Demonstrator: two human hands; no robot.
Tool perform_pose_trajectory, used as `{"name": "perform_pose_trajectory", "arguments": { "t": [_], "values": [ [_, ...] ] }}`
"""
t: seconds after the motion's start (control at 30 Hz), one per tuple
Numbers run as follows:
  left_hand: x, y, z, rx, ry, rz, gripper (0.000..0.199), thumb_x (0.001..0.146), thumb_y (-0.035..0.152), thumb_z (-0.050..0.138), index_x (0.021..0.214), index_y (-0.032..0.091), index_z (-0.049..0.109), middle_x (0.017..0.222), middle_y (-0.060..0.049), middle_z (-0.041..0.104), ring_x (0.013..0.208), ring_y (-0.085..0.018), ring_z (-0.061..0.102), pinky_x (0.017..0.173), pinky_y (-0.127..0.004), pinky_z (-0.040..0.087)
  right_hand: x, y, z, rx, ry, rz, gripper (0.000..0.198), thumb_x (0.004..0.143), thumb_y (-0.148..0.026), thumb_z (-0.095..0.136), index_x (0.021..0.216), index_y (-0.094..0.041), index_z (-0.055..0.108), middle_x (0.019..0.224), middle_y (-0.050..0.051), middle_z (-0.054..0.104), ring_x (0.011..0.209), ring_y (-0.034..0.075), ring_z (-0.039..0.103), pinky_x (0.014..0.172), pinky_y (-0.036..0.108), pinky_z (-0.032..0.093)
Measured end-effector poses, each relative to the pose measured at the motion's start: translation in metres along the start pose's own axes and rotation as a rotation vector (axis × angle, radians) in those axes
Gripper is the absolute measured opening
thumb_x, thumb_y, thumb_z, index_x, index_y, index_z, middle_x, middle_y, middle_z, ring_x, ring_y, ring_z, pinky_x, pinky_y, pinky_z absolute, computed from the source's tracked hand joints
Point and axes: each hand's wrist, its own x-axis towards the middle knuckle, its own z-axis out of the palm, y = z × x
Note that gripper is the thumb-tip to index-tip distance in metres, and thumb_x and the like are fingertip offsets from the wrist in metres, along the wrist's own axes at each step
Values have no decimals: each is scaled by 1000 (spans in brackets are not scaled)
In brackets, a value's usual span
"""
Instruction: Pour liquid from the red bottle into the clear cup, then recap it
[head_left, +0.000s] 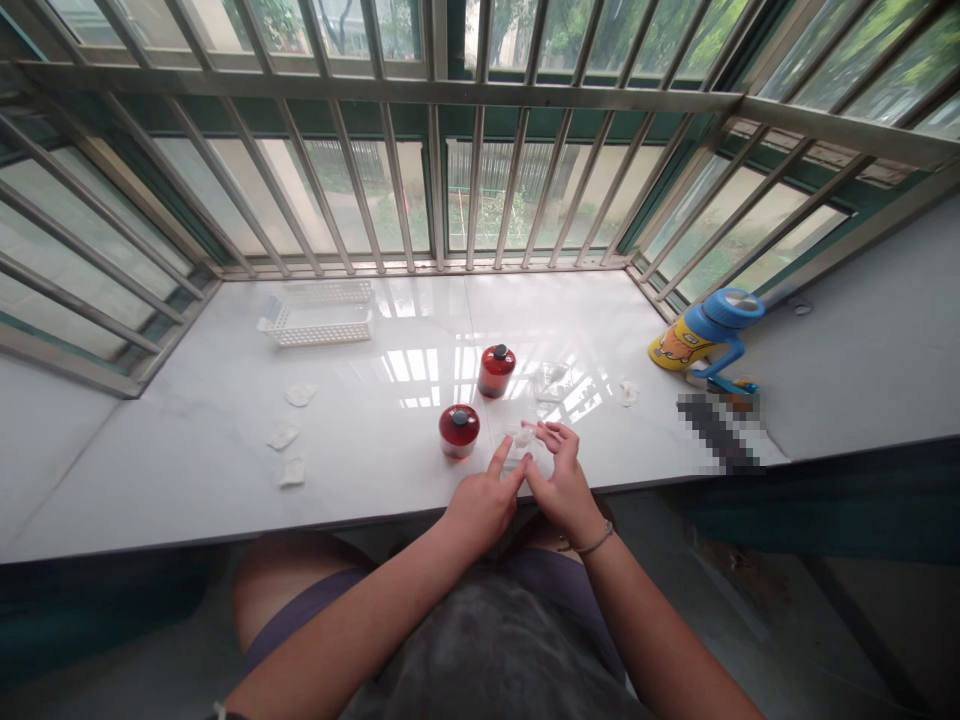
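Both hands are working close together at the front edge of the white counter (225, 420), approx. centre of view. Left hand (480, 505) is sitting w/ fingers mostly curled and index finger sticking out, tip touching a small clear plastic piece (523, 440) lying on the counter. Right hand (562, 480) is pressing up against the left, its fingers bent over the same piece and pinching it at the top; a thin bracelet (592, 545) is hanging at that wrist. Can't tell exactly what the piece is, too small and see-through.

Just left of the hands a short red jar (459, 430) w/ a dark cap is standing upright, not touching them. A second red jar (496, 371) is standing a bit further back, also upright. Between that jar and the right side, more clear wrappers (553, 380) are lying on the counter, plus a small white scrap (628, 392).

Far left, three white crumpled bits (289, 435) are lying well apart from the hands. Behind them a white slotted basket (319, 313) is sitting near the window bars (431, 150). At right, a blue and yellow kids' bottle (705, 335) is lying tilted on its side, w/ a blurred-out item just below it.
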Motion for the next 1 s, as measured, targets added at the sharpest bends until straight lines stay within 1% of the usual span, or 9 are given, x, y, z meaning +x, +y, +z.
{"name": "perform_pose_trajectory", "arguments": {
  "t": [0.1,0.17,0.27,0.33,0.47,0.53,0.63,0.83,1.0],
  "values": [
    [0,0,-1,6,-5,0,77,100,24,56,171,34,26,181,-17,19,75,-24,78,63,-37,61,0,7,-1,-43,87,23,52,92,-26,63,136,-25,36,123,13,64,122,29,65,112,59,50],
    [0,0,-1,1,-1,5,77,100,23,55,171,35,26,181,-17,19,78,-24,79,64,-37,62,1,10,-2,-45,113,26,51,89,-23,61,134,-25,36,122,12,63,118,28,65,111,59,51],
    [-1,-1,-1,-9,-2,1,78,100,22,56,171,35,26,181,-17,20,77,-22,78,64,-36,61,2,10,-4,-12,32,-18,58,89,-18,58,140,-26,32,138,16,61,136,29,58,119,61,45],
    [0,-1,-1,-19,-2,-3,78,99,22,56,171,35,27,181,-17,20,75,-21,78,65,-35,61,3,8,-3,-5,-10,-24,60,90,-18,57,143,-27,31,141,16,62,141,30,55,121,62,43],
    [0,0,-1,-47,3,55,75,100,23,56,170,32,29,181,-16,21,79,-21,78,66,-33,61,6,9,0,-46,98,48,53,89,-23,61,136,-26,36,120,11,63,115,29,65,109,58,53],
    [1,1,-2,-41,0,70,71,101,24,54,168,31,33,180,-15,23,80,-21,78,65,-33,60,7,9,1,-57,114,39,55,87,-23,62,136,-25,37,119,11,61,113,28,64,109,57,53],
    [1,2,-3,-19,-10,62,65,100,22,54,164,29,41,180,-14,24,78,-20,78,64,-33,60,9,5,0,-41,62,13,61,88,-23,62,142,-25,35,125,12,63,120,28,64,113,56,51],
    [0,0,-4,-19,-45,87,67,100,23,53,165,28,39,181,-17,18,78,-22,79,66,-37,63,11,-1,-13,-65,-123,58,53,98,-35,63,146,-28,42,130,10,73,124,29,69,110,53,54],
    [-2,0,-3,-32,-43,88,69,100,22,53,167,31,36,181,-17,17,81,-24,80,67,-36,62,16,1,-21,-198,-74,35,53,96,-44,70,143,-28,51,118,9,76,114,32,72,102,54,58]
  ]
}}
